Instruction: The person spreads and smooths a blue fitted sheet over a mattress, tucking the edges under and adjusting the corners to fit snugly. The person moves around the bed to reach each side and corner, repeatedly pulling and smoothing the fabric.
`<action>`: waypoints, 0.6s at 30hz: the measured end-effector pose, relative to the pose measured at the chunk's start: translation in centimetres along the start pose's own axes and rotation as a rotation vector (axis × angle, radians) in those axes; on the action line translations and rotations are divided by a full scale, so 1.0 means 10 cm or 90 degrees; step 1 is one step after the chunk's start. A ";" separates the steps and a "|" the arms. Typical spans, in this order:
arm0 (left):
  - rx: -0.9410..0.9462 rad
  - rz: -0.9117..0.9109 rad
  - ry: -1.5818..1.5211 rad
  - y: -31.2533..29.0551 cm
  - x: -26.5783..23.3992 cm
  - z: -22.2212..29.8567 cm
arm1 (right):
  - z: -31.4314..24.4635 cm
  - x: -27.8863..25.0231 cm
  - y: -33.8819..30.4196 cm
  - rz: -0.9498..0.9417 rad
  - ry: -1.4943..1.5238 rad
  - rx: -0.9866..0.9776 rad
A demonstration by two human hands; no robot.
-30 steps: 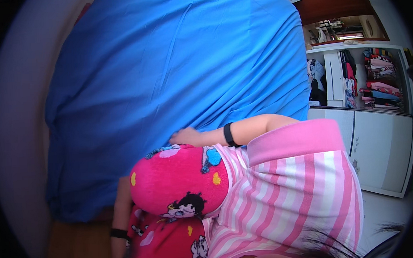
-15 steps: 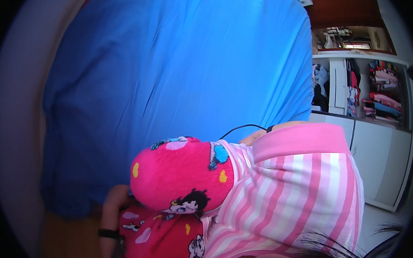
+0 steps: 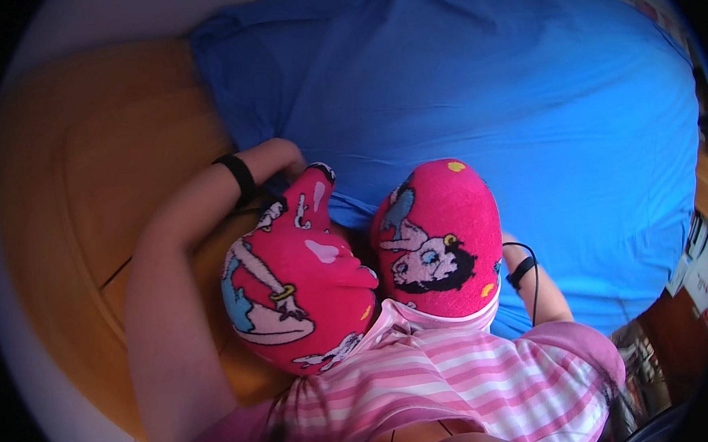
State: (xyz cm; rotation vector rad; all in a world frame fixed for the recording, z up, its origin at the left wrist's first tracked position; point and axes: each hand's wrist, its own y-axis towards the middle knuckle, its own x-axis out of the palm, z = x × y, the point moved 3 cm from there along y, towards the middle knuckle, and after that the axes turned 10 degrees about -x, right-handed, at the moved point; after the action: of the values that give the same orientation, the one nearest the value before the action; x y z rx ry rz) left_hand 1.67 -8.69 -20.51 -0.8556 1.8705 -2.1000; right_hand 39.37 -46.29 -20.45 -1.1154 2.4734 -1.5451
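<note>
A blue sheet [image 3: 459, 85] with soft creases spreads ahead of me over what looks like a mattress. My left hand [image 3: 283, 156] is bent downward at its near left edge, beside my left knee. Its fingers are mostly hidden behind the knee, so whether they grip the sheet cannot be made out. On the far side of my right knee, only the forearm [image 3: 547, 297] and banded wrist of my right arm show; the right hand itself is hidden. Both bent knees, in pink patterned fleece trousers [image 3: 444, 240], rise between my arms.
An orange-brown surface [image 3: 116, 171] with thin dark lines lies to the left, next to the sheet. A black cable [image 3: 533, 267] loops by my right wrist. Cluttered shelves [image 3: 642, 365] stand at the lower right, and a pale wall [image 3: 139, 23] runs along the upper left.
My view has swung to the left, bringing more of the brown surface in. My left arm now reaches forward to the sheet's edge, and both knees appear farther apart.
</note>
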 end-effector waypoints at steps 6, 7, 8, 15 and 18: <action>-0.154 0.595 -0.425 -1.00 -1.08 -0.31 | -2.03 -1.81 -0.21 0.328 0.088 -0.354; -0.111 0.788 -0.469 -1.17 -1.36 -0.44 | -2.30 -2.28 -0.30 0.492 0.050 -0.403; -0.036 1.003 -0.508 -1.32 -1.40 -0.53 | -2.43 -2.54 -0.34 0.654 0.030 -0.419; -0.058 1.096 -0.510 -1.36 -1.79 -0.89 | -3.19 -3.87 -0.30 1.064 -0.556 -0.461; -0.100 1.103 -0.597 -1.27 -1.94 -1.06 | -3.56 -4.03 -0.18 1.010 -0.622 -0.280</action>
State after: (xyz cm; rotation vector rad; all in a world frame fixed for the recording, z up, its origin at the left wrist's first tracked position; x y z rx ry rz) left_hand 14.55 12.40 -14.17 0.0344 1.2134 -0.3435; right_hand 57.22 4.06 -14.51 0.2836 1.8213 0.0457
